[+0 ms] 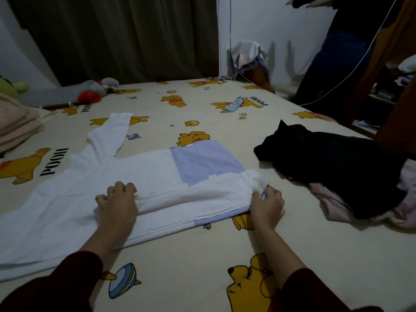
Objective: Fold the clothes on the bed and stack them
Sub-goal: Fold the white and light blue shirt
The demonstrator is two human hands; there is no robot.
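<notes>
Now both hands [191,203] grip shirt [157,172] — mid-fold.

A single wide-angle view from a camera worn on the person's head, looking forward and down across the bed [202,104]. Both forearms reach in from the bottom edge, so the left hand [117,203] and right hand [266,204] sit close to the lens. The far curtain [117,37] and wall [270,23] fill the top, bowed by the lens.
</notes>
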